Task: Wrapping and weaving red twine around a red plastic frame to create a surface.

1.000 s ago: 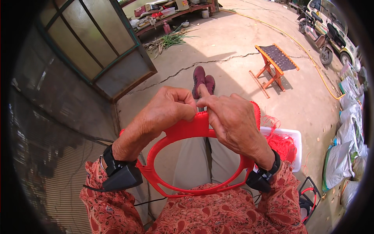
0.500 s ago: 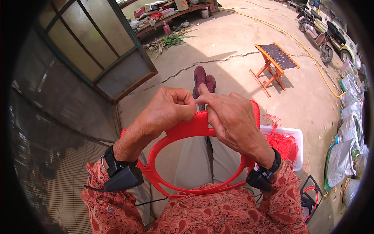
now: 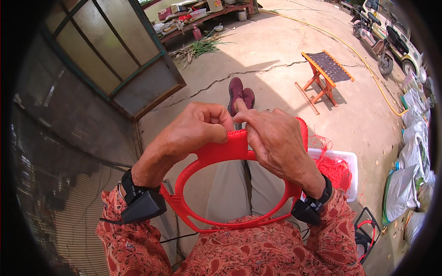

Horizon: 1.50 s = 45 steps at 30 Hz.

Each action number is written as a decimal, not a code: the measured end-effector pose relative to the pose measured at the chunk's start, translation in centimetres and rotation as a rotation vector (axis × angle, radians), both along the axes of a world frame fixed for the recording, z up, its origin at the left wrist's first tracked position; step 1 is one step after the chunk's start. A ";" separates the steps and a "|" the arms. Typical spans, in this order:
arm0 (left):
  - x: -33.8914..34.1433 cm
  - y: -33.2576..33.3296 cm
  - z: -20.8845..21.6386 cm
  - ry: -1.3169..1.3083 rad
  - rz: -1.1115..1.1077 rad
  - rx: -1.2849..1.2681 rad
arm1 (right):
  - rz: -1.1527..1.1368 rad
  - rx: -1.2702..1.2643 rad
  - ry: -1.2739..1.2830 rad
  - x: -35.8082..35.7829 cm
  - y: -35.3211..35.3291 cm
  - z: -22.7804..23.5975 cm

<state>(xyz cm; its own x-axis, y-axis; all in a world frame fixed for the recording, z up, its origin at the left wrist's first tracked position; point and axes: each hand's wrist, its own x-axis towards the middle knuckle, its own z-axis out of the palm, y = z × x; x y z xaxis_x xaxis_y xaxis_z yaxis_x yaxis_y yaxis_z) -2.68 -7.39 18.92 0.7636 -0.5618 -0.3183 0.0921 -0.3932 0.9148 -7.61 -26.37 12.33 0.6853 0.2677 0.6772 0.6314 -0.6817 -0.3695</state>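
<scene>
A red frame [image 3: 223, 149] with a large oval opening rests on my lap, its far rim raised. Tight red ridges, like wrapped or stitched cord, run along that rim. My left hand [image 3: 195, 126] is closed at the far rim, thumb and bent forefinger pressed onto the edge. Beside it, my right hand [image 3: 278, 140] grips the same rim from the right, its fingers curled over the edge and its forefinger reaching toward the left hand. Any thread or small tool between the fingertips is hidden. Both wrists carry black straps with dark boxes.
A white bin [image 3: 353, 170] of tangled red cord [image 3: 334, 171] stands at my right, near a black frame with red cord [image 3: 366, 237]. Farther off are a folding stool [image 3: 329, 69], a yellow hose [image 3: 340, 39], pale sacks [image 3: 403, 193] and a scooter [image 3: 375, 43]. A glazed door [image 3: 108, 43] stands left.
My left hand has shifted slightly, its fingers loosening a little at the rim. My right hand has barely moved, and the frame stays on my lap.
</scene>
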 end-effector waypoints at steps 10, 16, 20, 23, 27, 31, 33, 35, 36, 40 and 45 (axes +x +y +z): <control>0.3 -0.2 -0.3 -0.018 -0.010 -0.005 | -0.009 -0.011 -0.006 -0.1 0.0 0.1; 0.3 0.0 -0.5 -0.021 -0.008 -0.022 | -0.008 -0.013 -0.002 -0.1 0.0 0.1; 0.2 -0.4 -0.2 -0.044 0.021 0.036 | -0.005 -0.013 0.001 -0.1 0.0 0.1; -0.1 -0.7 -0.2 -0.099 0.048 0.045 | -0.011 -0.020 -0.017 -0.1 0.1 0.1; -0.6 -0.9 -0.3 -0.142 0.092 0.026 | -0.040 -0.031 0.000 -0.5 0.3 0.5; -0.8 -0.8 -0.5 -0.155 0.120 0.017 | -0.018 -0.018 0.026 -0.5 0.3 0.4; -0.8 -0.8 -0.4 -0.155 0.128 0.035 | -0.011 -0.013 0.030 -0.4 0.3 0.3; -0.7 -0.7 -0.1 -0.135 0.119 0.063 | -0.017 0.027 0.095 -0.4 0.2 0.5; -0.7 -0.6 0.0 -0.138 0.122 0.060 | -0.014 0.025 0.091 -0.4 0.3 0.6; -0.2 0.2 0.2 -0.073 -0.011 0.010 | -0.014 0.105 0.056 -0.4 0.3 0.6; 0.0 0.8 0.4 -0.027 -0.102 -0.034 | -0.028 0.022 0.095 -0.6 -0.3 0.9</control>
